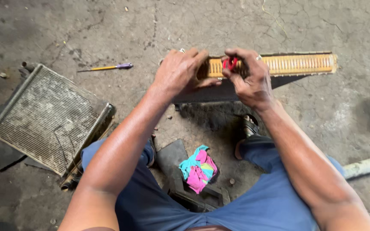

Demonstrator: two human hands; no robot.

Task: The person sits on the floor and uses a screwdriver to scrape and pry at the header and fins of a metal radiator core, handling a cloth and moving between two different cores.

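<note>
A radiator core [296, 65] stands on edge in front of me, its brass-coloured top row of slots facing up. My left hand [180, 70] rests on the left end of that top edge, fingers curled over it. My right hand [249, 79] pinches a small red-handled tool [230, 63] against the slotted top, just right of the left hand. Both forearms reach forward over my blue trousers.
A second, grey radiator [43, 117] lies flat on the cracked concrete floor at the left. A yellow screwdriver with a purple handle [108, 67] lies beyond it. A pink and teal rag [198, 167] sits between my knees. A pale pipe [367, 166] lies at right.
</note>
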